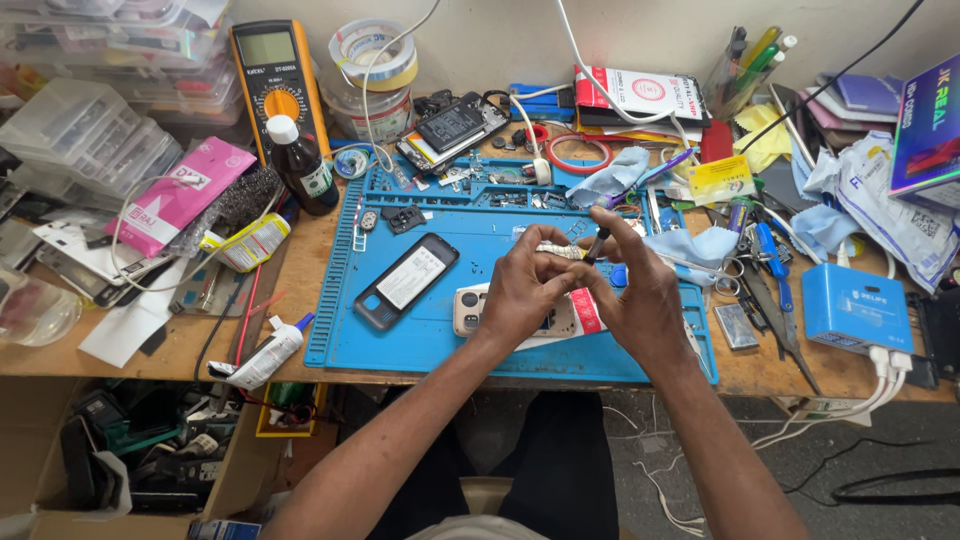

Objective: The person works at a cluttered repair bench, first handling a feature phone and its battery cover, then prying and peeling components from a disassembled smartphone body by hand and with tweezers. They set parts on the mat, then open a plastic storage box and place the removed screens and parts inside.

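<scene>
1. The big blue rubber work mat (pixel 480 240) lies flat on the wooden desk. Everything here is told from this mat.
2. The left hand (pixel 522 285) is over the front middle of the mat. Its fingers are curled in, and its fingertips pinch one end of a small white tube (pixel 563 252).
3. The right hand (pixel 640 300) is just beside the left hand, over the front right part of the mat. It is mostly closed. It grips a thin dark pen-shaped tool (pixel 598 243), which points up and away. Its thumb meets the left fingers at the tube.
4. A black phone case with a white battery in it (pixel 407 280) lies on the left middle of the mat.
5. A small beige phone (pixel 520 315) lies on the front of the mat, under both hands, partly hidden.
6. The small white tube sits above the beige phone, held up between the two hands. It looks light and soft, so a hard squeeze could crush it. The stiffer ends look best for holding.
</scene>
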